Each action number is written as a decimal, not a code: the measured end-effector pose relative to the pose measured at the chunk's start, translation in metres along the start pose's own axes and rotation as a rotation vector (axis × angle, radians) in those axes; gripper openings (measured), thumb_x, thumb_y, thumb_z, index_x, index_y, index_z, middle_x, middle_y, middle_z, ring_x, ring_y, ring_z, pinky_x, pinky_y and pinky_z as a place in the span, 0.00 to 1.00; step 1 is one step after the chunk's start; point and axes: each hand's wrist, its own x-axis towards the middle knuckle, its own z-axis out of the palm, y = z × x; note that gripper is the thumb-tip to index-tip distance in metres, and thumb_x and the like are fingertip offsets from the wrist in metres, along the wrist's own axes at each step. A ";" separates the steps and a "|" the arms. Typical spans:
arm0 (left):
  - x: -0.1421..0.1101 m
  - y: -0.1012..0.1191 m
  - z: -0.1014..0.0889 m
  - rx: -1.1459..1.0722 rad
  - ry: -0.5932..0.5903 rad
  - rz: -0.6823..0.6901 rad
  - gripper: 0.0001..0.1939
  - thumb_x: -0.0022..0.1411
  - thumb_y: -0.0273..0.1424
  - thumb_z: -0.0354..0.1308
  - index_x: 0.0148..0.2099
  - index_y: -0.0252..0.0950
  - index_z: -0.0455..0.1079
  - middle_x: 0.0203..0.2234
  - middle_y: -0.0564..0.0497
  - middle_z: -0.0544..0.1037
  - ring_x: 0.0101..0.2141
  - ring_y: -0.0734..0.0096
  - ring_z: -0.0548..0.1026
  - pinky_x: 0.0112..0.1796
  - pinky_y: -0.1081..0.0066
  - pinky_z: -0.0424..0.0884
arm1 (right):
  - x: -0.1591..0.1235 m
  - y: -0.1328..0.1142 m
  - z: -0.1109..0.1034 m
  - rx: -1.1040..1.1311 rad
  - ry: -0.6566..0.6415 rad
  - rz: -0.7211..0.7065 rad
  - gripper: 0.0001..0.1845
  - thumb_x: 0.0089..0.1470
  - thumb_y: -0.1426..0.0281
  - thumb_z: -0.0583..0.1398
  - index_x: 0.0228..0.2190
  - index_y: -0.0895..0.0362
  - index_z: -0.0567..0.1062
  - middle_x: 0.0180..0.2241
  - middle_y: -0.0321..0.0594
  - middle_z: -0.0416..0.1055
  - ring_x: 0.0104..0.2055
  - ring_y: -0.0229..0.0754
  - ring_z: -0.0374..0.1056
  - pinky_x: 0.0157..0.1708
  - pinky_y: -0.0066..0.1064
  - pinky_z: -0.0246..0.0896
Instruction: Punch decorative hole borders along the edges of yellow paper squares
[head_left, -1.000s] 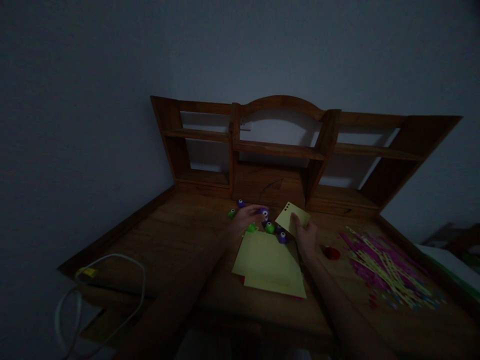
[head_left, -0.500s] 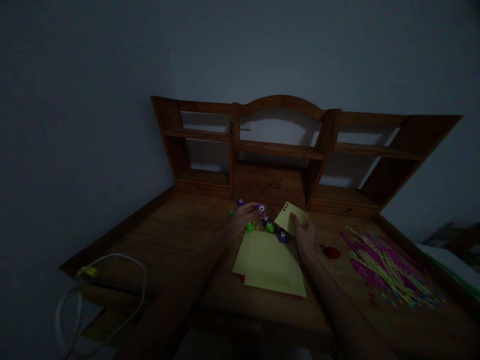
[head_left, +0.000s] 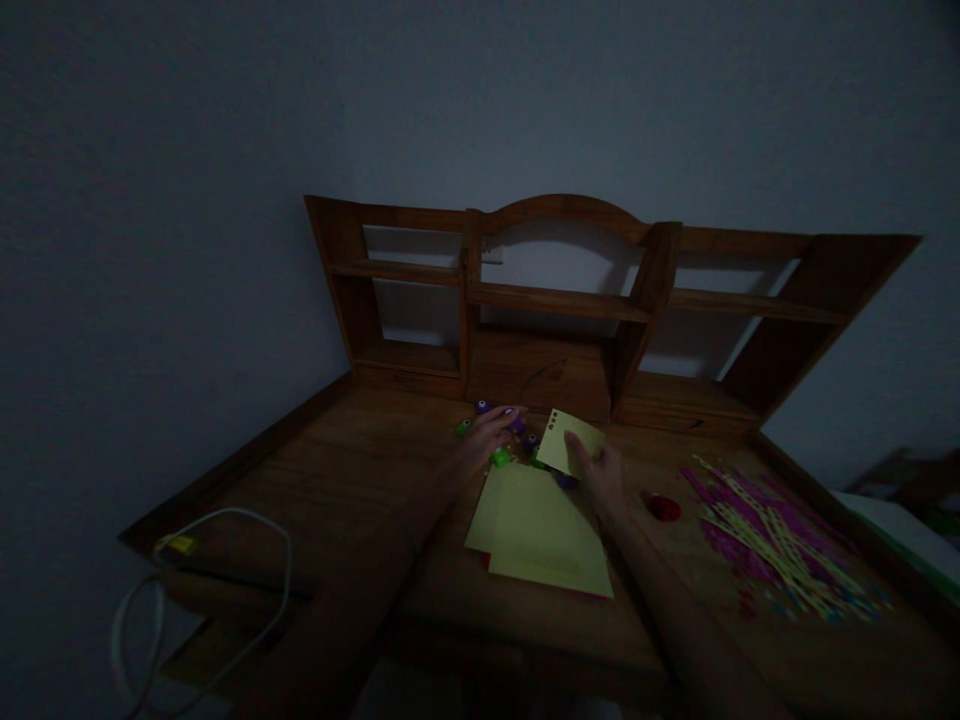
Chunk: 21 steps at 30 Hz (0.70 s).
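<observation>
My left hand (head_left: 484, 442) is closed around a small purple craft punch (head_left: 514, 421). In my right hand (head_left: 604, 480) is a small sheet of pale yellow paper (head_left: 576, 435), pinched with the thumb on top. Several small holes run along the sheet's left edge, which is a short way right of the held punch. Other small punches lie around my hands: a green punch (head_left: 499, 458), and a purple punch (head_left: 565, 481) partly covered by the sheet. Closer to me, larger yellow sheets (head_left: 536, 530) lie stacked, with a bit of red showing underneath.
A wooden shelf unit (head_left: 559, 295) stands at the back of the desk. Right of my right arm lies a red object (head_left: 664, 508). Farther right, yellow and pink strips (head_left: 765, 530) are heaped with small scraps. A white cable (head_left: 288, 560) loops over the left front edge.
The yellow sheet in my right hand has moved left, closer to the purple punch. My left hand has tilted the punch, and its round white mark is harder to see.
</observation>
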 end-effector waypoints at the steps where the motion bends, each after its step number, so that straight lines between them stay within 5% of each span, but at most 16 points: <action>1: -0.001 0.000 0.001 0.015 -0.013 0.004 0.18 0.59 0.38 0.63 0.48 0.34 0.74 0.43 0.43 0.78 0.42 0.65 0.76 0.41 0.71 0.71 | -0.001 0.000 0.001 -0.010 -0.009 -0.003 0.28 0.47 0.48 0.63 0.34 0.61 0.78 0.33 0.48 0.79 0.33 0.50 0.75 0.29 0.34 0.68; 11: -0.004 -0.001 0.007 0.240 -0.137 -0.011 0.27 0.46 0.34 0.73 0.48 0.32 0.73 0.42 0.44 0.78 0.40 0.65 0.76 0.44 0.68 0.68 | -0.005 -0.008 0.001 -0.093 -0.043 -0.077 0.25 0.50 0.49 0.62 0.33 0.59 0.79 0.31 0.45 0.79 0.31 0.48 0.73 0.29 0.34 0.67; 21: -0.008 -0.002 0.006 0.234 -0.222 -0.063 0.23 0.51 0.37 0.69 0.48 0.32 0.73 0.41 0.43 0.78 0.39 0.67 0.76 0.42 0.69 0.68 | -0.006 -0.011 0.002 -0.095 -0.027 -0.081 0.25 0.49 0.48 0.61 0.32 0.58 0.79 0.31 0.44 0.79 0.32 0.50 0.73 0.30 0.35 0.67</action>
